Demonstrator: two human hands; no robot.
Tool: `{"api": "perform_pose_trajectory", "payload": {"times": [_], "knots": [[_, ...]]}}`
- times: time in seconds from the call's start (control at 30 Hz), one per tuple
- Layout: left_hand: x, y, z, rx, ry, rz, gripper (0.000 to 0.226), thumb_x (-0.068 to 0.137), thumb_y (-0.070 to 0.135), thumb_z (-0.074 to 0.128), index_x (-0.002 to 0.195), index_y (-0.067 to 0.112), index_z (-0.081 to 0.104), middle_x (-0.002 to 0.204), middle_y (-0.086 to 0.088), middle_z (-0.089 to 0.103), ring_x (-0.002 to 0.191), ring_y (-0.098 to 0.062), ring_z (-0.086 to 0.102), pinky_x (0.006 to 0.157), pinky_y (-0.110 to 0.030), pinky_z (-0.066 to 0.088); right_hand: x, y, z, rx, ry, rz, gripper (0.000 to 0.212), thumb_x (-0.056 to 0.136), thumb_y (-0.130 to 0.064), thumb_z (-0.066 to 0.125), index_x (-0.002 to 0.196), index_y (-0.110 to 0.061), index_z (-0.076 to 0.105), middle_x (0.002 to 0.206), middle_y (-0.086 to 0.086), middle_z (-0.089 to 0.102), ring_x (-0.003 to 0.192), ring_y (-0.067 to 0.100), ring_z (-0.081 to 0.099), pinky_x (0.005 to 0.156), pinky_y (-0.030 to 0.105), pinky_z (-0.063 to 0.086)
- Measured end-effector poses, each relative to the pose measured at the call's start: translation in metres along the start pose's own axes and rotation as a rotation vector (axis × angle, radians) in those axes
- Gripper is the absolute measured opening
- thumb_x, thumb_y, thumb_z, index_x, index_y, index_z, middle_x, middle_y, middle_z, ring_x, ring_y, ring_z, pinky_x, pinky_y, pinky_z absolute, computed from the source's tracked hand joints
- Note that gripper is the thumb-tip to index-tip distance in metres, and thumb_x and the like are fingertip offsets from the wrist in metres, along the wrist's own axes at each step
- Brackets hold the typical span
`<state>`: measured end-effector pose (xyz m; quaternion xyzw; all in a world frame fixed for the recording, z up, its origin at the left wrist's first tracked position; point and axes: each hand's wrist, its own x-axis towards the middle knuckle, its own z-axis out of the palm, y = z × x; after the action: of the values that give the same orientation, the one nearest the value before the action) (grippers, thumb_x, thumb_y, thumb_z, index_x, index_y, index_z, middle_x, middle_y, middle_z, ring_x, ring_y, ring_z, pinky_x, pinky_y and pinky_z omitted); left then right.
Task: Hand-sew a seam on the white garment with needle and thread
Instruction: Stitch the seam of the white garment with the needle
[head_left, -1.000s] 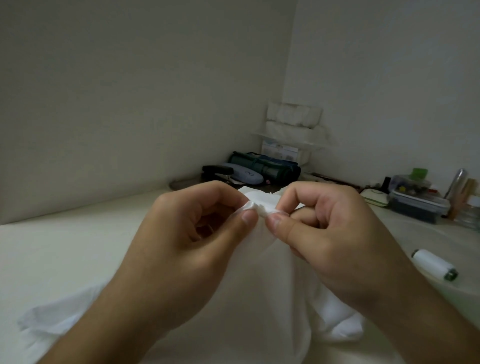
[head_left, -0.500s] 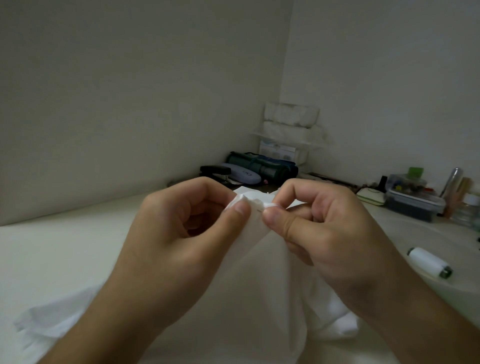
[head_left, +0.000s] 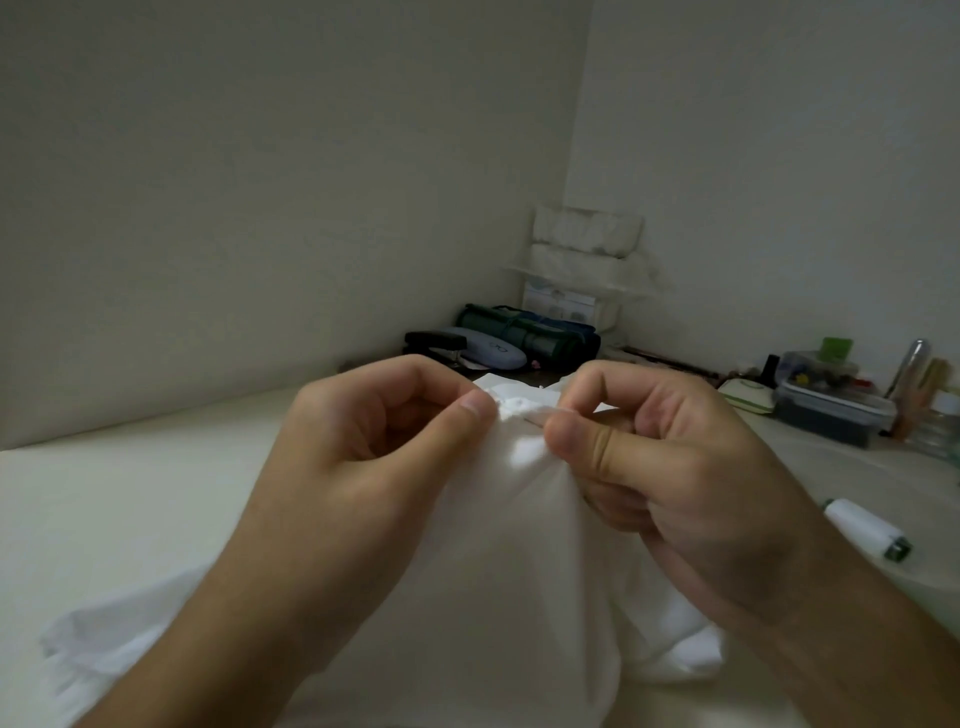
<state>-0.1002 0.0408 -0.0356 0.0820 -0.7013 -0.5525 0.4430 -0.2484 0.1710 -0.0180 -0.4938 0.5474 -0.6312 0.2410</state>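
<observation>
The white garment (head_left: 524, 561) is lifted off the table, its folded top edge held between both hands. My left hand (head_left: 374, 467) pinches that edge between thumb and forefinger. My right hand (head_left: 670, 467) pinches the cloth just to the right, and a thin needle (head_left: 540, 418) shows between its thumb and forefinger, lying along the fold. The thread itself is too fine to see. A white thread spool (head_left: 865, 535) lies on the table at the right.
The pale table (head_left: 130, 509) meets two walls. In the far corner sit a black stapler (head_left: 436, 344), a green roll case (head_left: 524, 332) and white stacked packs (head_left: 582, 244). A clear box of small items (head_left: 826, 400) and bottles stand at the far right.
The hands have drawn slightly apart, so more of the folded edge and the needle show between the thumbs. The view has shifted a little.
</observation>
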Motion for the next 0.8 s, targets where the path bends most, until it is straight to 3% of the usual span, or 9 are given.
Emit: {"api": "perform_pose_trajectory", "payload": {"times": [0.27,0.4,0.5,0.57,0.6,0.67,0.7,0.8], "knots": [[-0.002,-0.001,0.008,-0.102,-0.105,-0.102,0.019,0.091,0.024,0.082,0.076,0.013,0.075,0.056,-0.001,0.06,0.045,-0.006,0.043,0.041,-0.016,0.033,0.0,0.003,0.003,0.157,-0.056,0.041,0.018,0.084,-0.018,0.073,0.073,-0.012,0.062,0.053,0.002,0.028,0.042,0.009,0.02,0.041,0.02,0.018],[-0.002,-0.003,0.011,-0.116,-0.166,-0.098,0.019,0.086,0.032,0.08,0.076,0.016,0.076,0.059,0.0,0.063,0.049,-0.005,0.045,0.043,-0.016,0.034,0.0,0.002,0.005,0.173,-0.096,0.029,0.017,0.089,-0.021,0.07,0.075,-0.012,0.064,0.052,0.0,0.046,0.042,0.007,0.024,0.042,0.02,0.02],[0.0,-0.005,0.012,-0.139,-0.165,-0.085,0.015,0.085,0.028,0.075,0.076,0.016,0.077,0.063,0.0,0.068,0.052,-0.004,0.051,0.047,-0.015,0.038,-0.001,0.002,0.008,0.148,-0.055,0.033,0.018,0.085,-0.029,0.075,0.083,-0.013,0.066,0.047,-0.001,0.038,0.041,0.009,0.026,0.043,0.02,0.025],[0.001,-0.007,0.011,-0.133,-0.191,-0.066,0.011,0.093,0.024,0.08,0.086,0.015,0.079,0.074,-0.009,0.076,0.062,-0.012,0.06,0.056,-0.022,0.044,-0.002,0.002,0.011,0.145,-0.03,0.034,0.027,0.08,-0.033,0.08,0.092,-0.015,0.064,0.046,0.0,0.039,0.04,0.009,0.029,0.043,0.019,0.029],[0.0,-0.008,0.01,-0.14,-0.211,-0.063,0.009,0.094,0.025,0.079,0.093,0.016,0.079,0.08,-0.017,0.077,0.065,-0.024,0.061,0.059,-0.031,0.044,-0.003,0.002,0.012,0.139,-0.015,0.032,0.032,0.081,-0.033,0.083,0.096,-0.015,0.062,0.046,0.0,0.041,0.04,0.009,0.03,0.043,0.019,0.03],[0.0,-0.008,0.009,-0.143,-0.208,-0.063,0.016,0.092,0.029,0.072,0.105,0.021,0.078,0.085,-0.029,0.072,0.062,-0.04,0.052,0.06,-0.041,0.037,-0.002,0.001,0.015,0.134,0.032,0.041,0.04,0.083,-0.033,0.084,0.103,-0.011,0.058,0.046,0.002,0.044,0.04,0.01,0.032,0.042,0.017,0.03],[0.0,-0.007,0.009,-0.143,-0.2,-0.061,0.02,0.091,0.03,0.071,0.108,0.023,0.078,0.085,-0.031,0.07,0.061,-0.04,0.047,0.059,-0.04,0.036,-0.002,0.0,0.017,0.137,0.056,0.051,0.044,0.08,-0.035,0.08,0.106,-0.009,0.056,0.046,0.003,0.046,0.039,0.01,0.033,0.041,0.017,0.03],[0.001,-0.007,0.008,-0.218,-0.22,-0.09,0.026,0.093,0.029,0.07,0.113,0.015,0.078,0.091,-0.032,0.073,0.081,-0.056,0.065,0.078,-0.05,0.048,-0.001,-0.001,0.017,0.136,0.087,0.069,0.051,0.076,-0.039,0.076,0.109,-0.006,0.054,0.05,0.008,0.052,0.039,0.014,0.036,0.036,0.018,0.03]]}}
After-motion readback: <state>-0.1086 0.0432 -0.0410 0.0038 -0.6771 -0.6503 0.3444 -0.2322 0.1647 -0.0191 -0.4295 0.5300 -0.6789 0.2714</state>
